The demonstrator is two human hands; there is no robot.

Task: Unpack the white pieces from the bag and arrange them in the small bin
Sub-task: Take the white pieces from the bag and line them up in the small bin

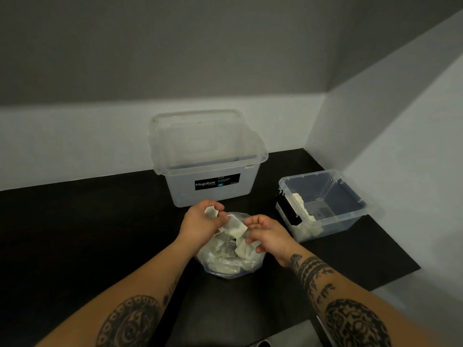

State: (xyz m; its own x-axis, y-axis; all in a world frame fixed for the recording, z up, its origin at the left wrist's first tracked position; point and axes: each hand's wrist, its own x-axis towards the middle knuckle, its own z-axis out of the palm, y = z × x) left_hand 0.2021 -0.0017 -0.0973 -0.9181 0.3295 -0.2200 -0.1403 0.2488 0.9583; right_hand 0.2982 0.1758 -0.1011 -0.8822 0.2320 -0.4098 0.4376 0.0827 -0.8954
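Observation:
A clear plastic bag (225, 265) full of white square pieces (235, 227) lies on the black table in front of me. My left hand (200, 221) hovers over the bag's far left side and pinches a white piece (210, 212) between thumb and fingers. My right hand (269, 236) is at the bag's right side, fingers curled round another white piece (244, 249). The small clear bin (350, 211) stands to the right, with a row of white pieces (302, 202) along its left wall.
A large clear Megabox tub (208, 159) stands behind the bag against the back wall. White walls close off the back and the right side. The black table (87, 234) ends near the bin at the right.

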